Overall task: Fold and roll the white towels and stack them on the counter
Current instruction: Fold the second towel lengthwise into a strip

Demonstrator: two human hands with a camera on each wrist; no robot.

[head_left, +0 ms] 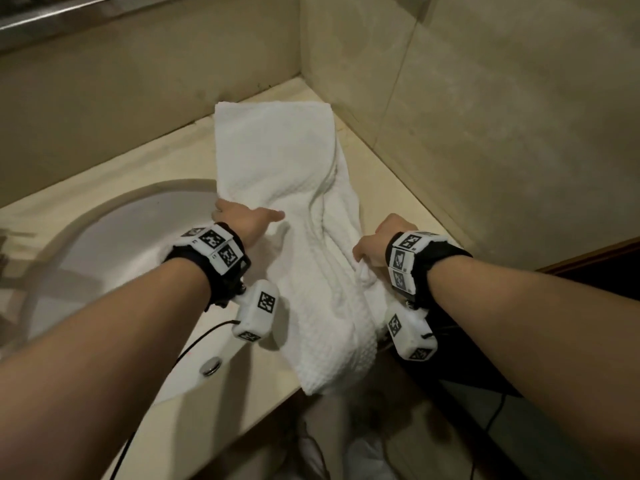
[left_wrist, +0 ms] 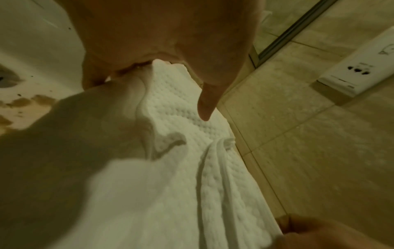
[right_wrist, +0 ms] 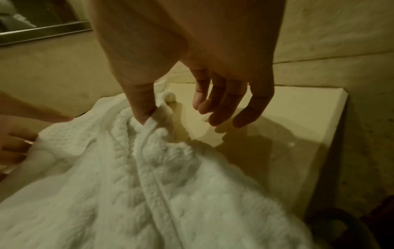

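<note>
beige tiled corner: the white towel point(head_left: 277, 174) lies lengthwise on the worktop point(head_left: 114, 174), its near end overhanging. left hand point(head_left: 242, 220) and right hand point(head_left: 375, 245) fingers pinch opposite edges, likely to straighten it for folding.

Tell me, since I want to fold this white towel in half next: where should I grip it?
Probably take the white waffle-weave towel by its near end, which hangs loose over the front edge of the beige stone counter. Come from the front, one hand at each corner. The far end lies flat in the wall corner, so lifting the free end over it seems easiest.
</note>
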